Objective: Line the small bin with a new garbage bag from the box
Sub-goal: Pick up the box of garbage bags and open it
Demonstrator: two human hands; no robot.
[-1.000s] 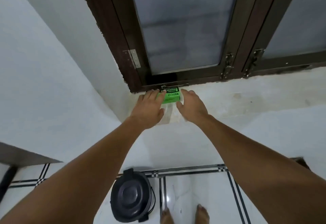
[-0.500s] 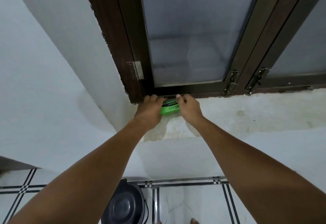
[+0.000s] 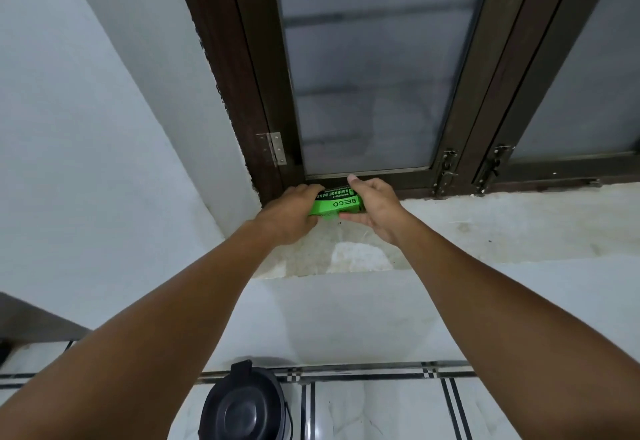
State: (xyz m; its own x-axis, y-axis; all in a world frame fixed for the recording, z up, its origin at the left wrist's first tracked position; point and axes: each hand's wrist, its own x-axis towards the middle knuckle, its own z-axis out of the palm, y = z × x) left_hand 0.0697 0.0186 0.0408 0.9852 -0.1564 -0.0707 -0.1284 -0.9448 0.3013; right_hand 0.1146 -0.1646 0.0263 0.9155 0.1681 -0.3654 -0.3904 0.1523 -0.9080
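Sill (image 3: 485,225) at 12 o'clock: left hand (image 3: 289,212) and right hand (image 3: 375,209) both clamp box (image 3: 334,204). Fetch step; next pull a bag, bin (image 3: 244,408) at 6 o'clock lidded.

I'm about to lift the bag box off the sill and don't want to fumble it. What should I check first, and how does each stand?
1. Left hand on the green box: ok.
2. Right hand on the box: ok.
3. Box clear of the window frame: cannot tell.
4. Box flap open: cannot tell.
5. Bin within reach on the floor: ok.
6. Bin lid off for lining: not ok, it is on.
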